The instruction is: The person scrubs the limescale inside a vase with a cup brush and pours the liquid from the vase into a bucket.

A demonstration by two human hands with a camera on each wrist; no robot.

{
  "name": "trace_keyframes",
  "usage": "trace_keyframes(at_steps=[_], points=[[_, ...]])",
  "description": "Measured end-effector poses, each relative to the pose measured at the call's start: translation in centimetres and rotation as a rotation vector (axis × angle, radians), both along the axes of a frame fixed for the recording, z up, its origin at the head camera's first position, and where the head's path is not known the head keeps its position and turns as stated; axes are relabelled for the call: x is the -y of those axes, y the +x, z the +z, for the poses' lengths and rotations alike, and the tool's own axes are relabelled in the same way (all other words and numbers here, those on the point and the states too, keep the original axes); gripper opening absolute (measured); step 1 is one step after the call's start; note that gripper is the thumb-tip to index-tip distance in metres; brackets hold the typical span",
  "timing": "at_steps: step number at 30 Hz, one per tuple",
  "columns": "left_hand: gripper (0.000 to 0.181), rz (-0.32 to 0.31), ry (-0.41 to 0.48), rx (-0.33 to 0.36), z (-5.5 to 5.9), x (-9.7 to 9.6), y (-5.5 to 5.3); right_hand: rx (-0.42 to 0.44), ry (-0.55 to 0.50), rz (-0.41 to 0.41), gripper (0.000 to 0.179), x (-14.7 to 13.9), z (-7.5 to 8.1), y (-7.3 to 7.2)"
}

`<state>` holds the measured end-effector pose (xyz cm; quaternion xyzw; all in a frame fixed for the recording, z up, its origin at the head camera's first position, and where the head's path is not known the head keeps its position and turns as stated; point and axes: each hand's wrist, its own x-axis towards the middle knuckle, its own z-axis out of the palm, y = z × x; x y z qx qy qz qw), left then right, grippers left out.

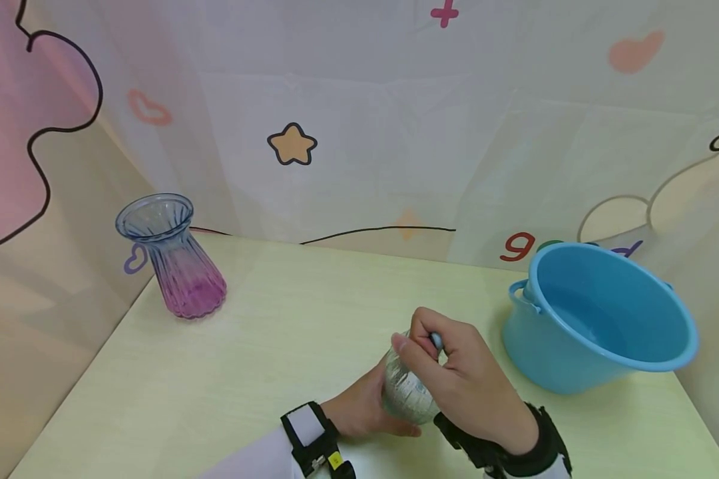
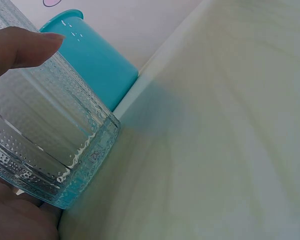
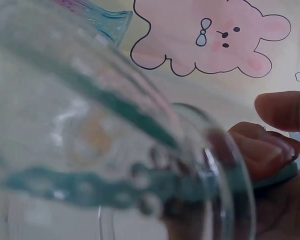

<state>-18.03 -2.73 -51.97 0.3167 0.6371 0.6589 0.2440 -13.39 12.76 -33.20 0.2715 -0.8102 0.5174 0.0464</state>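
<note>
Over pale table (image 1: pixel 263 339), left hand (image 1: pixel 365 406) is gripping clear glass vessel (image 1: pixel 406 392) round its side; cannot tell if its base is touching table. Right hand (image 1: pixel 467 372), close beside, is pinching teal handle (image 3: pixel 284 174) at vessel's mouth. Head view is showing only small end of handle; right wrist view is showing its flat length. Left wrist view is revealing dotted relief on glass. Blue bucket (image 1: pixel 551 356) is standing at right, pink-blue vase (image 1: pixel 188 283) at left.

Red 9 (image 1: pixel 518 247), pink plus sign (image 1: pixel 445 13) printed on pale backdrop (image 1: pixel 365 146).
</note>
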Motion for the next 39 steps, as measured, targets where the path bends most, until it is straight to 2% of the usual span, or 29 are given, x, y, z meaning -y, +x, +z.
trace_keyframes(at_steps=[4,11,17,22,26,29,32,37,39], points=[[0.108,0.01,-0.006,0.013,0.0,0.03,0.06,0.014,-0.004,-0.006,0.036,-0.02,0.08,-0.01],[0.11,0.029,-0.018,-0.005,-0.01,0.02,0.09,0.022,-0.015,0.023,0.034,-0.09,-0.03,-0.05],[0.111,0.034,-0.028,-0.002,0.13,-0.05,0.12,-0.022,-0.057,0.027,0.032,-0.19,0.12,0.25],[0.113,0.038,-0.031,-0.002,0.2,-0.14,0.09,-0.041,-0.126,0.013,0.027,-0.38,0.3,0.33],[0.114,0.034,-0.021,-0.031,0.18,-0.2,0.04,-0.05,-0.256,0.033,0.024,-0.42,0.42,0.45],[0.114,0.037,-0.025,-0.059,0.19,-0.21,0.0,-0.104,-0.381,0.058,0.019,-0.34,0.45,0.55],[0.112,0.038,-0.031,-0.055,0.18,-0.16,0.0,-0.176,-0.48,0.071,0.015,-0.33,0.36,0.59],[0.115,0.028,-0.021,-0.023,0.2,-0.09,0.07,-0.329,-0.582,0.084,0.033,-0.44,0.05,0.3],[0.117,0.028,-0.019,-0.022,0.24,-0.09,0.07,-0.385,-0.619,0.105,0.033,-0.42,0.02,0.13]])
